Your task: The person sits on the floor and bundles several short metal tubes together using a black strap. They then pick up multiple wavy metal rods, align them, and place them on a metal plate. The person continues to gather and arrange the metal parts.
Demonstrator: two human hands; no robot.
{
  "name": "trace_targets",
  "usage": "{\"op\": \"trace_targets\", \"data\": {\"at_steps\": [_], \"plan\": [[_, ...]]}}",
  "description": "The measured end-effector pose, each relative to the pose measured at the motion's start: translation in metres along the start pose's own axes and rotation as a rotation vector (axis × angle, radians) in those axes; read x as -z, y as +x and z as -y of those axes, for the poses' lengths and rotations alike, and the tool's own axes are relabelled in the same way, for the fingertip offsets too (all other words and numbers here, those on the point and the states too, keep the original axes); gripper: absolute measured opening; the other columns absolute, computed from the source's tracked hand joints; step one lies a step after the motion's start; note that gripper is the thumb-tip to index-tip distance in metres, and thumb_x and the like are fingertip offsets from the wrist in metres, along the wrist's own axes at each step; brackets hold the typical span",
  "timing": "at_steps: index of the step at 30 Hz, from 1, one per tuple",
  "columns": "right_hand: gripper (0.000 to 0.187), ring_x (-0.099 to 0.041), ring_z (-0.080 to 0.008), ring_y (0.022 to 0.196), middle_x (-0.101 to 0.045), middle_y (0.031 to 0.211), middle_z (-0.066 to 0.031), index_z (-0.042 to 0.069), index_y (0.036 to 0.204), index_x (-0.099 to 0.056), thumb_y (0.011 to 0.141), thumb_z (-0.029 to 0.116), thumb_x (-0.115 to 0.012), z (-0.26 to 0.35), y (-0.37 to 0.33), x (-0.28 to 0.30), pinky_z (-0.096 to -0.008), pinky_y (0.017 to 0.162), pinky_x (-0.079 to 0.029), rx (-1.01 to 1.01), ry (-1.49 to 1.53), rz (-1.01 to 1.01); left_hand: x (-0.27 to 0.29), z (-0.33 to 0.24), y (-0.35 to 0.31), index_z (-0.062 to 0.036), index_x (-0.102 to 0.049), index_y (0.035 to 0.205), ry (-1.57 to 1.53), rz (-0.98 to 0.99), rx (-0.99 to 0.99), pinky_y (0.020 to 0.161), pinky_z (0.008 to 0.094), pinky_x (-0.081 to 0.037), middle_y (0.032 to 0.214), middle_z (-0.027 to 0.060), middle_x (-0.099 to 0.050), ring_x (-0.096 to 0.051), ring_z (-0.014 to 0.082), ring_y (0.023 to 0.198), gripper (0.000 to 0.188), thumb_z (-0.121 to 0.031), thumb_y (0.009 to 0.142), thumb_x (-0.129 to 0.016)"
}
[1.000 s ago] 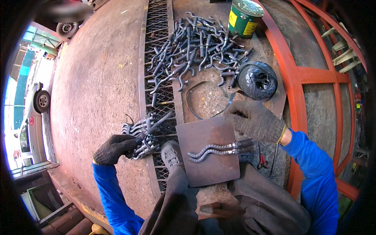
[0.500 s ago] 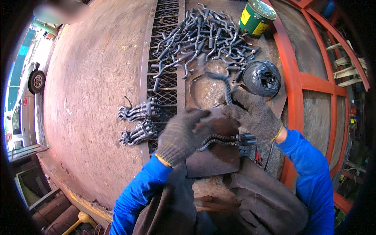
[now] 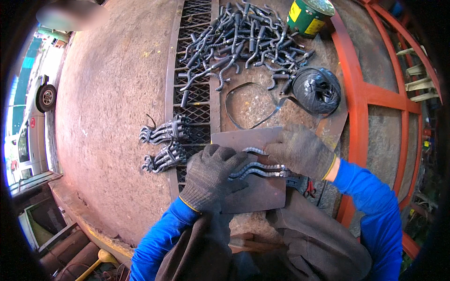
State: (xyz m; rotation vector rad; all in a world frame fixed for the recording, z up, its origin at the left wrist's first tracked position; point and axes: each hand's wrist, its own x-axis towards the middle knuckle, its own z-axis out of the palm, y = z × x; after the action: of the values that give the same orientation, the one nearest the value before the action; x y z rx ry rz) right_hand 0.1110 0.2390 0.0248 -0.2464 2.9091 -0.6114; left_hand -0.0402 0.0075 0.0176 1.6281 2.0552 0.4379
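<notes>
A flat brown metal plate (image 3: 255, 199) lies across my lap with wavy ribbed steel bars (image 3: 262, 169) on it, side by side. Over their left ends curls my gloved left hand (image 3: 211, 175), its thumb stretched along the near side. My gloved right hand (image 3: 302, 152) is closed round the right part of another wavy ribbed steel bar (image 3: 254, 150), just beyond the others; its sleeve end is hidden by the glove. Left of my left hand, two tied bundles of such bars (image 3: 164, 131) lie at the edge of a mesh strip.
Farther off is a heap of loose wavy bars (image 3: 241, 40). A roll of black plastic strip (image 3: 316, 91) trails a loop of strip (image 3: 228, 105). A green can (image 3: 307, 21) stands far right beside an orange-red metal frame (image 3: 354, 107). Red-handled scissors or pliers (image 3: 309, 188) lie by my right knee.
My right hand has brought the single bar down onto the plate, laying it alongside the others. My left hand has settled over the left ends of the bars.
</notes>
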Motion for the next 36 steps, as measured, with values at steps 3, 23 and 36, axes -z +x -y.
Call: {"op": "trace_targets", "data": {"at_steps": [3,23,36], "plan": [[0.026,-0.067,-0.0304,0.097,-0.071,0.105,-0.0099,0.012,0.111,-0.071,0.087,0.020,-0.068,-0.013,0.013,0.016,-0.0433,0.087,-0.053,0.014,0.168,0.194,-0.016,0.003,-0.003,-0.0169,-0.062,0.131,0.049,-0.104,0.014,0.090,0.0488,-0.048,0.113,0.0119,-0.061,-0.056,0.0352,0.104,0.068,-0.046,0.072,-0.078],[0.032,-0.072,-0.0305,0.090,-0.072,0.101,-0.0140,0.010,0.119,-0.066,0.089,0.012,-0.056,-0.183,0.096,-0.061,-0.0456,0.070,-0.056,-0.465,-0.546,0.005,-0.016,-0.012,0.021,-0.0222,-0.068,0.120,0.094,-0.055,-0.018,0.085,0.0463,-0.051,0.112,0.0079,-0.061,-0.058,0.0320,0.105,0.054,-0.042,0.071,-0.079],[0.027,-0.070,-0.0304,0.086,-0.071,0.095,-0.0129,0.007,0.113,-0.065,0.088,0.013,-0.057,-0.180,0.107,-0.053,-0.0414,0.069,-0.054,-0.446,-0.719,-0.028,-0.017,-0.010,0.020,-0.0204,-0.070,0.115,0.031,-0.099,-0.061,0.081,0.0458,-0.052,0.108,0.0062,-0.062,-0.059,0.0309,0.102,0.045,-0.038,0.074,-0.078]]}}
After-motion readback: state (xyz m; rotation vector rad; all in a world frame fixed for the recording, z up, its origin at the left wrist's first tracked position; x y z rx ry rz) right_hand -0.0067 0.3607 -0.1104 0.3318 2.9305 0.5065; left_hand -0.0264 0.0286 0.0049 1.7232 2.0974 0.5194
